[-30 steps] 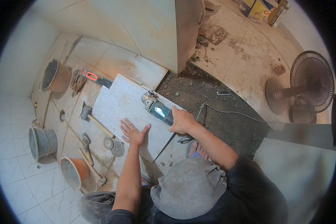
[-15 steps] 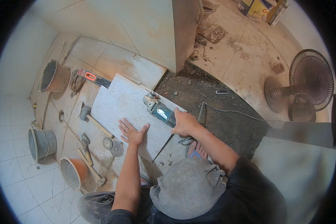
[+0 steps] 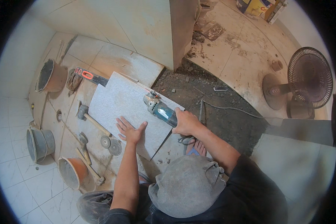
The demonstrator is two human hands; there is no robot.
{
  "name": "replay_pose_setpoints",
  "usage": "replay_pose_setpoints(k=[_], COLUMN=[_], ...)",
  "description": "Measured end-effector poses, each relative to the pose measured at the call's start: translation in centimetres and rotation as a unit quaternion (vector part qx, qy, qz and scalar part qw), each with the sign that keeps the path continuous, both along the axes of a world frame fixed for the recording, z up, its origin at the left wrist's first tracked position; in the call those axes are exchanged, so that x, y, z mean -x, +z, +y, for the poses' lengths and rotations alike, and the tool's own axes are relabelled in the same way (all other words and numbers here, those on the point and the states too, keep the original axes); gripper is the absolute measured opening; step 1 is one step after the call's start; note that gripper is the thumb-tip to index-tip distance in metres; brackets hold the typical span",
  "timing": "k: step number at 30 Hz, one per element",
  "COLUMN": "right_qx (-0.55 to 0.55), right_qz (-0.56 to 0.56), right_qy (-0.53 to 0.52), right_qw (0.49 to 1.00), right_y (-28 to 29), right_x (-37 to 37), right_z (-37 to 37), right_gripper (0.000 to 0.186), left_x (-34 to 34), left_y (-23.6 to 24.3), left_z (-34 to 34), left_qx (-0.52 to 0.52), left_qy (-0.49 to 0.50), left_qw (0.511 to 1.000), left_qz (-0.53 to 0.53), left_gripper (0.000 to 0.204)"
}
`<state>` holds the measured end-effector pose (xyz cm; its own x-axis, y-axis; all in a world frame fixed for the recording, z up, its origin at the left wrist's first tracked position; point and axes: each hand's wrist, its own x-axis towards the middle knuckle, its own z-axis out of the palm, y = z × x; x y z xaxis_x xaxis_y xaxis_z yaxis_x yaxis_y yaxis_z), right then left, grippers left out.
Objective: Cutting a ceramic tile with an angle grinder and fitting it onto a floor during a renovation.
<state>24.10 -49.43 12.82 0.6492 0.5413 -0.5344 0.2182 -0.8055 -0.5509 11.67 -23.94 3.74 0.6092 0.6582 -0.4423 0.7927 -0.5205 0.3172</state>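
Note:
My right hand (image 3: pixel 186 122) is wrapped round the rear body of a teal angle grinder (image 3: pixel 162 112). The grinder's metal head lies at the far right edge of a light grey floor tile (image 3: pixel 114 99); its disc is hard to make out. Fingers spread, my left hand (image 3: pixel 130 130) rests flat on the tile, left of the grinder. Beside that hand lie two round discs (image 3: pixel 115 147) and a mallet (image 3: pixel 95 122) with a wooden handle. A spirit level (image 3: pixel 91 76) with orange parts touches the tile's far left side.
Buckets (image 3: pixel 40 145) stand at the left, near a trowel (image 3: pixel 84 147) and a hammer (image 3: pixel 90 168). Beyond the tile is a dug-out strip of dark soil (image 3: pixel 224 112), crossed by a cable (image 3: pixel 231 111). A standing fan (image 3: pixel 310 76) is at the right, a wall corner (image 3: pixel 171 37) ahead.
The grinder has shifted slightly to the right along the tile's far edge, in my right hand. My left hand stays flat on the tile. The whole view has moved a little.

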Motion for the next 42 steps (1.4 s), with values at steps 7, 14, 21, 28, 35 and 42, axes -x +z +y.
replay_pose_setpoints(k=[7,14,21,28,35,42], right_qx=[0.015,-0.001,0.003,0.011,0.015,0.008], right_qz=[-0.003,-0.011,0.007,-0.008,0.008,-0.003], right_qy=[0.0,-0.002,-0.001,-0.006,-0.008,-0.012], right_qw=[1.0,1.0,1.0,1.0,1.0,1.0], right_y=[0.2,-0.7,-0.3,-0.7,-0.1,0.2], right_x=[0.3,0.7,0.8,1.5,1.7,1.9], right_z=[-0.6,-1.4,-2.2,-2.8,-3.3,-4.1], right_gripper=[0.068,0.067,0.068,0.07,0.071,0.07], left_x=[0.1,0.2,0.0,0.1,0.3,0.3], left_y=[-0.2,-0.2,-0.1,0.0,-0.4,-0.4], left_z=[0.1,0.1,-0.1,0.0,0.1,0.1], left_qx=[-0.005,-0.008,-0.011,-0.012,-0.032,-0.034], left_qy=[0.002,0.002,-0.003,-0.002,-0.01,-0.01], left_qw=[1.0,1.0,1.0,1.0,0.999,0.999], left_qz=[-0.009,-0.014,-0.006,-0.011,-0.002,-0.007], left_gripper=[0.145,0.145,0.143,0.143,0.142,0.143])
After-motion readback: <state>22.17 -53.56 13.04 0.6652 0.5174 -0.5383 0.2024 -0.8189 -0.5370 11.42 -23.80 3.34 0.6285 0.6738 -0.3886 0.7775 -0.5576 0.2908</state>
